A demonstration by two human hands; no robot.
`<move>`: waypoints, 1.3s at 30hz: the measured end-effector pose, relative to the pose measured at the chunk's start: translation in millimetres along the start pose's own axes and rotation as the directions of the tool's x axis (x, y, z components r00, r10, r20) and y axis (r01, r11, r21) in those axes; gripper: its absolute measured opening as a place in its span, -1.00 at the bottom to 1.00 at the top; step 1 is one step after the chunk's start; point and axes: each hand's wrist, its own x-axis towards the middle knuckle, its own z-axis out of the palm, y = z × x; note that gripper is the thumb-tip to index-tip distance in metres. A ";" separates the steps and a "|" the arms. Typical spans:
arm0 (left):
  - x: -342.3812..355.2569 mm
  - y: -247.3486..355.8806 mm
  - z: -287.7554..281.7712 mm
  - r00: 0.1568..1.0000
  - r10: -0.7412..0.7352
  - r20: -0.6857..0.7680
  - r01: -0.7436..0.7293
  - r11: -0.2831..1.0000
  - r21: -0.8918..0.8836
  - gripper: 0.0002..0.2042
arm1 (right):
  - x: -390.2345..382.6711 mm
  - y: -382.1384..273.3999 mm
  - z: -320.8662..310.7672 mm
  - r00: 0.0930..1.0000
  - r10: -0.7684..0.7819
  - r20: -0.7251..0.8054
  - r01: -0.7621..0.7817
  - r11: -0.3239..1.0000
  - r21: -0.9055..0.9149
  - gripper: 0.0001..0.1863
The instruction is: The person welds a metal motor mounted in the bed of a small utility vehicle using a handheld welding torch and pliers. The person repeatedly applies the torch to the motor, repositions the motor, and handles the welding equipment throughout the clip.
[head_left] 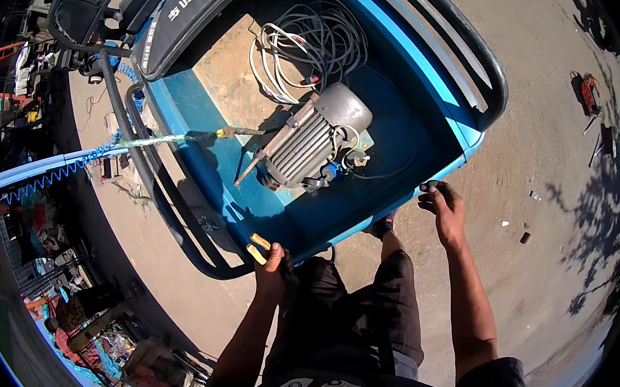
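Note:
My left hand [270, 270] is closed around pliers with two yellow handles [257, 253] sticking out past the thumb; their jaws are hidden. It is at the near edge of a blue cargo bed [207, 176]. My right hand [446, 210] hovers by the bed's right near corner, fingers curled and fingertips pinched; a small dark bit shows there, too small to name. Inside the bed lies a grey electric motor [307, 141] with ribbed sides, tilted, with loose wires and a blue part at its near end. Behind it rests a coil of whitish cable [313, 41].
A dark rail [167, 202] runs along the bed's left side, and another [480, 53] on the right. A light-blue pole [50, 176] wound with a coiled hose reaches in from the left. An orange tool [590, 93] lies on the ground. Cluttered goods [94, 337] fill the lower left.

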 end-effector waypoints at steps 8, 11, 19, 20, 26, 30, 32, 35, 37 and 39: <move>71.1 -19.3 40.8 0.990 -0.138 -0.030 0.129 0.969 -0.209 -0.73 | 60.6 -5.4 12.6 0.993 0.090 0.076 -0.080 0.989 -0.126 -0.51; 89.4 -18.7 66.0 0.996 -0.084 -0.027 0.086 0.991 0.105 -0.73 | 68.5 -18.6 50.8 0.968 0.126 0.218 -0.083 0.977 -0.198 -0.52; 132.0 -23.5 68.4 0.966 -0.078 -0.247 0.091 0.995 0.039 -0.65 | 132.8 -17.2 105.9 0.972 0.201 0.123 -0.176 0.966 -0.188 -0.46; 137.7 -24.0 60.1 0.939 -0.194 -0.283 0.150 0.974 -0.169 -0.66 | 150.2 -10.8 98.6 0.972 0.224 0.063 -0.208 0.958 -0.199 -0.49; 186.8 -88.5 -1.3 0.880 -0.379 -0.288 0.149 0.794 -0.590 -0.80 | 238.0 13.7 99.6 0.928 0.365 -0.071 -0.372 0.914 -0.160 -0.47; 205.3 -127.2 -20.1 0.875 -0.395 -0.281 0.135 0.755 -0.642 -0.76 | 284.2 30.5 112.9 0.854 0.516 -0.061 -0.518 0.836 -0.183 -0.31; 220.2 -139.3 -20.8 0.787 -0.442 -0.431 0.167 0.824 -0.541 -0.74 | 294.5 32.7 127.8 0.835 0.550 -0.024 -0.541 0.813 -0.213 -0.29; 234.8 -138.0 -16.7 0.765 -0.401 -0.503 0.070 0.829 -0.555 -0.66 | 306.1 45.7 136.5 0.843 0.534 0.063 -0.491 0.813 -0.313 -0.28; 246.2 -135.1 -13.5 0.747 -0.444 -0.494 0.042 0.773 -0.633 -0.59 | 321.2 59.9 134.3 0.830 0.554 0.072 -0.529 0.820 -0.218 -0.34; 255.1 -154.4 -19.8 0.818 -0.353 -0.453 -0.096 0.694 -0.714 -0.57 | 331.9 76.5 135.1 0.795 0.603 0.065 -0.590 0.794 -0.143 -0.38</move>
